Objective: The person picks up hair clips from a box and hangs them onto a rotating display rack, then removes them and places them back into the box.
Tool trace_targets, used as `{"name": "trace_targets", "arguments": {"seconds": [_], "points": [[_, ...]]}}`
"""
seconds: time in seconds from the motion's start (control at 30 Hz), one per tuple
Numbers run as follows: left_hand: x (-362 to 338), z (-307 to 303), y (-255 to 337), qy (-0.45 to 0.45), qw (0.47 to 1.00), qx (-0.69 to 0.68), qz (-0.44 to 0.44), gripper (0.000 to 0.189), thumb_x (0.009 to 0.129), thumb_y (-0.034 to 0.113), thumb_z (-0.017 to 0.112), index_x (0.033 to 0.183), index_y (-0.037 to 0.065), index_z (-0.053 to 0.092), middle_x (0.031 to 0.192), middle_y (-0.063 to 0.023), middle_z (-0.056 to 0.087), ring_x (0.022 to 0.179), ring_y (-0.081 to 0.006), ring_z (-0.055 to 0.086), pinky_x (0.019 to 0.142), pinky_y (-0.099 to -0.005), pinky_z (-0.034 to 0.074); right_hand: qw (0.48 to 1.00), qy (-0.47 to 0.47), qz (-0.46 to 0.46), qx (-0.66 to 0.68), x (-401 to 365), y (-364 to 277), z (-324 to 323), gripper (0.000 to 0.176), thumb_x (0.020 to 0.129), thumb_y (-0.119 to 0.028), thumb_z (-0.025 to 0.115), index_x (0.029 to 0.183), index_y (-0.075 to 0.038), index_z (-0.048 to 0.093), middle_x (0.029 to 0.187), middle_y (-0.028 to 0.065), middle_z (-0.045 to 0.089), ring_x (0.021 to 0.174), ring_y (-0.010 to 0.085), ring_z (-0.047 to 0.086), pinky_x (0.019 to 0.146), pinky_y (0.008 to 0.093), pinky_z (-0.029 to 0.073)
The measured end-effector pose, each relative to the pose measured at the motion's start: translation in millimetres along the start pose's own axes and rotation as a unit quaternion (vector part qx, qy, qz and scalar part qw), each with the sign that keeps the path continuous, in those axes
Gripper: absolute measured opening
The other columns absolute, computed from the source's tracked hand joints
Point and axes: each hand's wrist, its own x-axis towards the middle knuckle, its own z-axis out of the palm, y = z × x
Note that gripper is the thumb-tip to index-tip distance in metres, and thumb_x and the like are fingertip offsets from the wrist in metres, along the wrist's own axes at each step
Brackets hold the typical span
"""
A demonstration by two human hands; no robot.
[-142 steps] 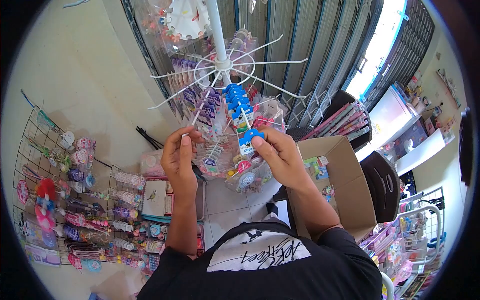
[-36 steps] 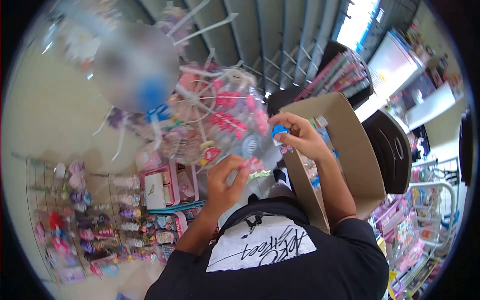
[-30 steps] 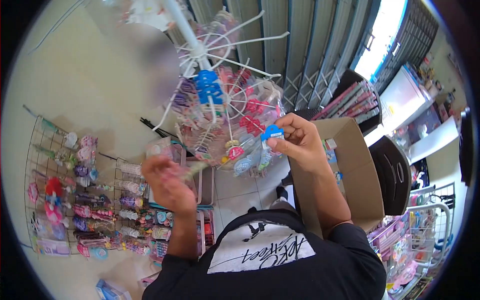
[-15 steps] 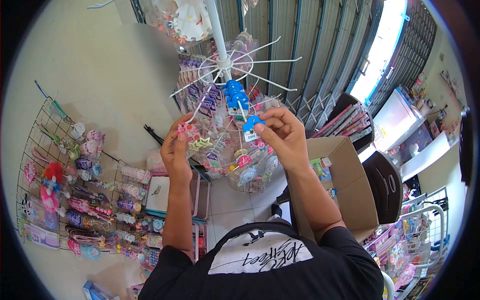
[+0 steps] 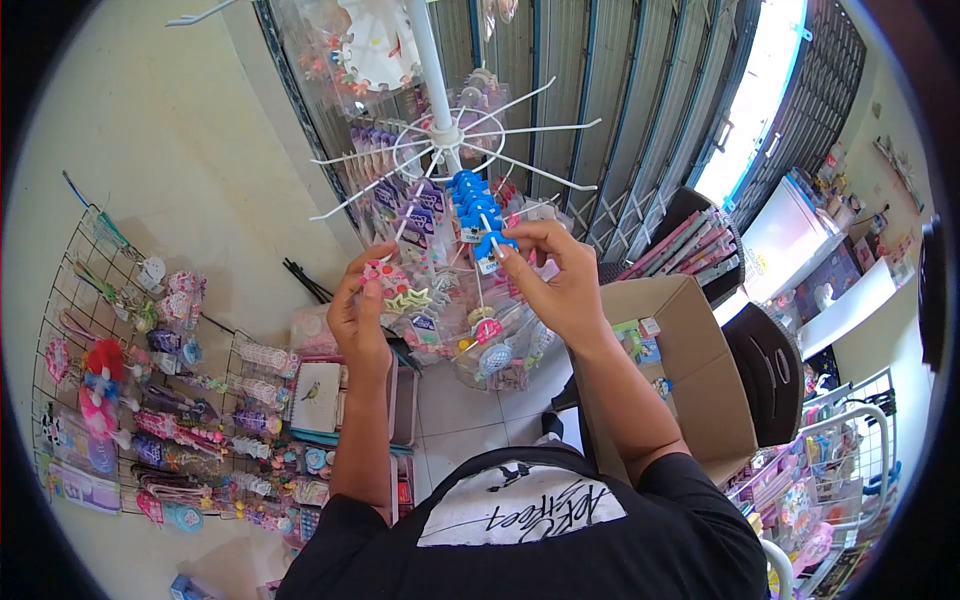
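In the head view, my right hand (image 5: 560,285) is closed, with thumb and fingers pinching a blue-topped header card (image 5: 491,250) near the end of a rack hook. A row of similar blue cards (image 5: 469,200) hangs behind it on that hook. My left hand (image 5: 358,322) is closed on a red header card with light spots (image 5: 386,274), beside another hook tip. Yellowish star-shaped pieces (image 5: 408,300) show just below that card. Both hooks belong to a white spoked display rack (image 5: 446,136).
An open cardboard box (image 5: 715,375) stands to the right, near a dark woven chair (image 5: 765,375). On the left, a wire grid (image 5: 52,300) bears many packaged accessories. A metal folding gate (image 5: 620,110) rises behind the rack. Notebooks (image 5: 316,396) are stacked low left.
My right hand has moved the blue card slightly left and up the hook, closer to the other blue cards. My left hand still holds the red card, slightly lower. The rack's spokes have turned a little.
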Motion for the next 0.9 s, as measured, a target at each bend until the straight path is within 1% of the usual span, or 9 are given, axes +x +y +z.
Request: {"name": "trace_targets", "arguments": {"seconds": [0.03,0.1,0.2,0.4,0.5,0.63,0.7,0.77,0.9], "points": [[-1.3,-0.2,-1.7,-0.009,1.000,0.013,0.012,0.021,0.099,0.015,0.050,0.099,-0.001,0.064,0.129,-0.0211,0.061,0.119,-0.0271,0.059,0.101,-0.0384,0.045,1.000,0.000,0.000,0.000,3.3,1.4,-1.9,0.025,0.085,-0.007,0.075,0.108,0.000,0.066,0.083,0.0065,0.067,0.074,0.0106,0.061,0.068,0.0249,0.046],[-5.5,3.8,-1.3,-0.028,0.999,0.017,0.020,0.022,0.100,0.016,0.051,0.099,-0.001,0.064,0.131,-0.0217,0.060,0.119,-0.0286,0.060,0.102,-0.0402,0.045,0.959,0.092,-0.205,-0.170,9.9,3.0,-7.6,0.028,0.082,-0.008,0.077,0.107,-0.001,0.066,0.089,0.0108,0.066,0.077,0.0167,0.061,0.068,0.0277,0.046],[-14.1,21.3,0.9,-0.083,0.996,0.014,0.039,0.020,0.099,0.016,0.053,0.099,-0.002,0.064,0.135,-0.0239,0.057,0.122,-0.0327,0.058,0.104,-0.0439,0.044,0.968,0.174,-0.132,-0.121,-11.6,-6.6,-24.4,0.027,0.081,-0.006,0.076,0.106,-0.001,0.065,0.096,0.0121,0.066,0.080,0.0184,0.060,0.067,0.0291,0.045],[-17.8,86.5,-4.5,-0.227,0.971,-0.006,0.073,0.007,0.091,0.005,0.062,0.095,-0.001,0.062,0.150,-0.0305,0.040,0.131,-0.0413,0.052,0.108,-0.0471,0.041,0.964,0.218,-0.143,-0.059,-24.5,-18.1,-56.9,0.022,0.082,-0.001,0.071,0.102,-0.001,0.063,0.092,0.0111,0.066,0.078,0.0154,0.058,0.065,0.0269,0.042],[-20.8,118.5,-12.3,-0.246,0.962,-0.025,0.121,0.006,0.089,0.002,0.065,0.092,-0.002,0.062,0.151,-0.0308,0.039,0.130,-0.0412,0.053,0.103,-0.0445,0.045,0.971,0.181,-0.135,-0.074,-24.8,-24.3,-66.1,0.020,0.082,-0.005,0.073,0.100,-0.002,0.064,0.093,0.0104,0.067,0.079,0.0158,0.058,0.067,0.0271,0.042],[-34.6,130.8,-7.4,-0.245,0.964,-0.052,0.094,0.008,0.088,0.000,0.067,0.095,-0.004,0.067,0.133,-0.0231,0.054,0.108,-0.0286,0.062,0.087,-0.0355,0.049,0.976,0.112,-0.068,-0.171,-22.2,-33.6,-80.0,0.026,0.080,-0.010,0.077,0.101,-0.002,0.066,0.094,0.0087,0.067,0.081,0.0163,0.060,0.069,0.0288,0.043],[-44.9,128.3,-5.6,-0.228,0.968,-0.067,0.077,0.008,0.088,0.000,0.067,0.095,-0.004,0.068,0.122,-0.0200,0.060,0.099,-0.0261,0.063,0.084,-0.0349,0.049,0.997,-0.075,0.014,-0.003,-34.2,-22.1,-94.5,0.033,0.077,-0.016,0.081,0.103,-0.002,0.067,0.094,0.0082,0.068,0.081,0.0169,0.061,0.070,0.0300,0.044],[-51.0,118.7,-1.7,-0.202,0.975,-0.052,0.083,0.010,0.088,-0.001,0.067,0.097,-0.004,0.069,0.105,-0.0141,0.061,0.088,-0.0217,0.060,0.080,-0.0323,0.048,0.994,-0.104,0.022,0.024,-45.0,-17.2,-94.1,0.033,0.077,-0.018,0.082,0.102,-0.002,0.067,0.095,0.0087,0.068,0.082,0.0172,0.061,0.071,0.0298,0.044],[-61.0,101.9,5.5,-0.186,0.981,-0.036,0.034,0.014,0.087,-0.001,0.068,0.101,-0.005,0.069,0.100,-0.0129,0.062,0.085,-0.0191,0.059,0.075,-0.0299,0.047,0.986,-0.143,0.035,0.075,-57.5,-13.0,-76.3,0.024,0.081,-0.015,0.080,0.095,0.000,0.066,0.092,0.0111,0.069,0.082,0.0196,0.064,0.071,0.0307,0.046]]}}
